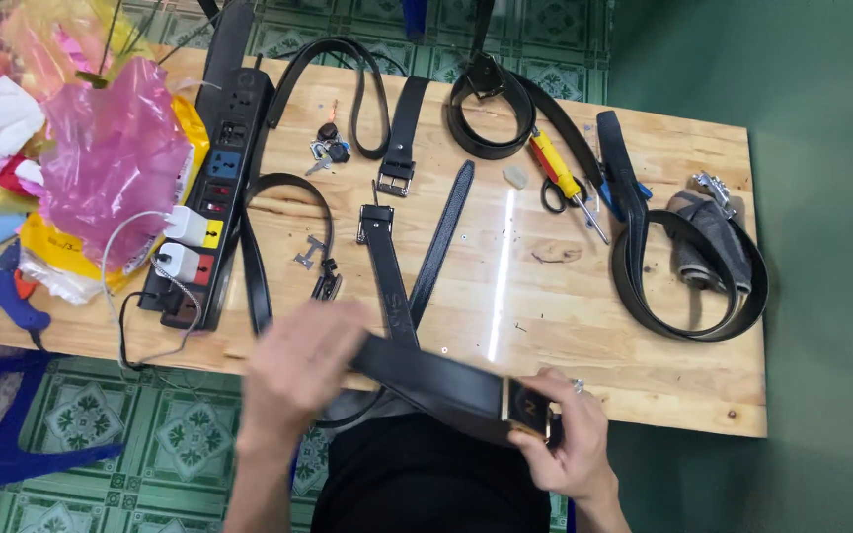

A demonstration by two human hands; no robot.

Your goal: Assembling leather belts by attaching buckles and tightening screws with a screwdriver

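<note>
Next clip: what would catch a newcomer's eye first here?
Two hands at the near table edge share a black belt: the left hand on the strap, the right hand at its gold-framed buckle. Far left sits a pink plastic bag; a coiled belt lies far right.

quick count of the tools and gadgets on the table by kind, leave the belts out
power strip: 1
white plug-in chargers: 2
screwdriver: 1
scissors: 1
glue gun: 1
key bunch: 1
total: 7
</note>
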